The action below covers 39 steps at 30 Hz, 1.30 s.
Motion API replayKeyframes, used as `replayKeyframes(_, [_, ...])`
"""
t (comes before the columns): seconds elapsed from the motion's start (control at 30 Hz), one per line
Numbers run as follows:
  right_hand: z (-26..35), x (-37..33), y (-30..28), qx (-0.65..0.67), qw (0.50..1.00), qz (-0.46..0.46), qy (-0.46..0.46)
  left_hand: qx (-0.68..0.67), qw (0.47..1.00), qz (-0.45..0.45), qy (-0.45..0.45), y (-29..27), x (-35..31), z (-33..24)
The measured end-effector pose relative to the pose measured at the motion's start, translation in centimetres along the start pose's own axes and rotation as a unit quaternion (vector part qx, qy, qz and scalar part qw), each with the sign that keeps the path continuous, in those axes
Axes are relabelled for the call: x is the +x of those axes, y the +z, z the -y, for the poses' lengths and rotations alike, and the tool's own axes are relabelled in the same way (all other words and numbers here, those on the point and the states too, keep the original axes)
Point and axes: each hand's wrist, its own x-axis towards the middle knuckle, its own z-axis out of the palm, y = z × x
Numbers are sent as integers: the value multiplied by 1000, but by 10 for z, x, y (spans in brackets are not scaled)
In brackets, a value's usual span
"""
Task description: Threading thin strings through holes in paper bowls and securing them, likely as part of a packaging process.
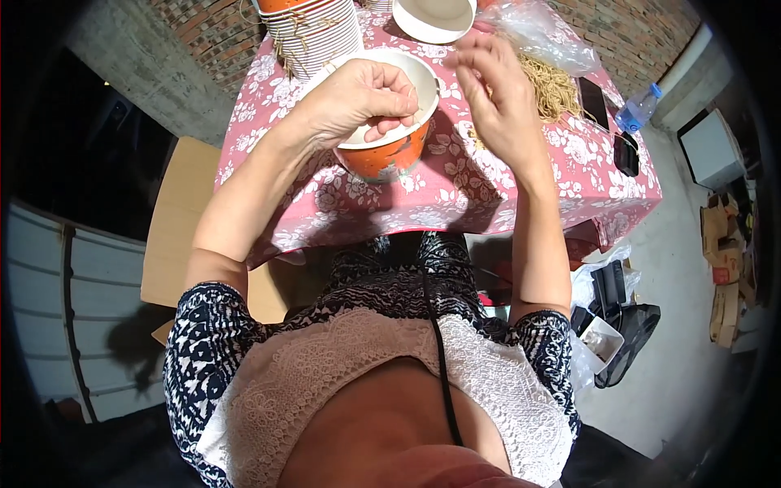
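Note:
My left hand is closed over an orange paper bucket with a white rim and inside. Its thumb presses against the curled fingers. Whatever may be between them is too small to make out. The bucket stands upright near the front of the table. To its right my right hand is raised, thumb apart and fingers stretched out, the fingertips slightly blurred. No object shows in this hand. Beyond and beside its wrist lies a bundle of tan cord.
A tall stack of nested buckets with cords hanging from it stands back left on the flowered tablecloth. A white bowl-like container, clear plastic bags, a phone, a small black case and a water bottle lie behind and right.

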Motion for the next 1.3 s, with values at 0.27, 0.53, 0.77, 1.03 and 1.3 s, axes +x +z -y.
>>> replayKeyframes(0.27, [12,-26,19,54,995,65,61,-5,1000,26,4,1,-1,-2])
replayKeyframes(0.53, [22,-31,27,2,999,-24,-25,-30,999,3,-11,1,1,-1])
replayKeyframes(0.77, [11,-36,27,61,998,-18,5,-4,999,20,33,-3,3,4])
replayKeyframes(1.03, [13,-30,30,-39,998,17,38,242,955,-101,141,13,-4,10])
replayKeyframes(1.3, [14,-26,27,37,991,85,97,430,829,-186,307,26,-12,11])
